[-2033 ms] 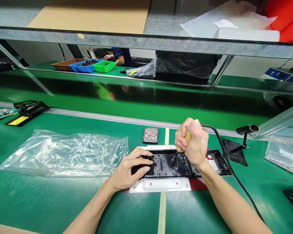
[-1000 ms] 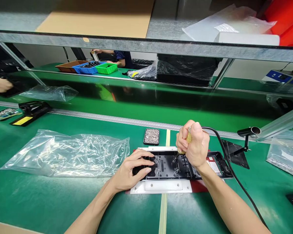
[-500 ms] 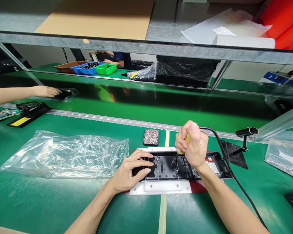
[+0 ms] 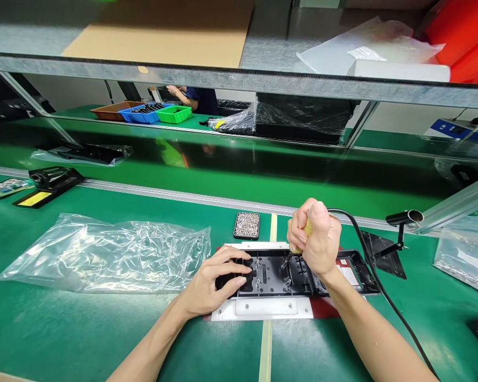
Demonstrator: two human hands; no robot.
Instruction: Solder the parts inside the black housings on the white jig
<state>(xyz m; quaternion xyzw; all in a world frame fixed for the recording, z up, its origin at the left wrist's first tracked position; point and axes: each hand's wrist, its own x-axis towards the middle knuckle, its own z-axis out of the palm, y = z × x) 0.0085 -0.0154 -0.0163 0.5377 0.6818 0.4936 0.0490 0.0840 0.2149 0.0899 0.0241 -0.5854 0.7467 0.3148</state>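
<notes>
Both hands busy: right hand (image 4: pixel 317 239) fisted round screwdriver (image 4: pixel 307 227); left hand (image 4: pixel 215 281) pressing black housing (image 4: pixel 274 273).

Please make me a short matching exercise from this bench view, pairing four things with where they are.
Things:
1. left hand
2. right hand
3. screw tray
4. clear bag

Places:
A. lying flat, left of the black panel
B. pressing on the panel's left end
C. behind the panel, near the conveyor rail
D. closed round a corded tool above the panel

Pairs: 1-B, 2-D, 3-C, 4-A
</notes>
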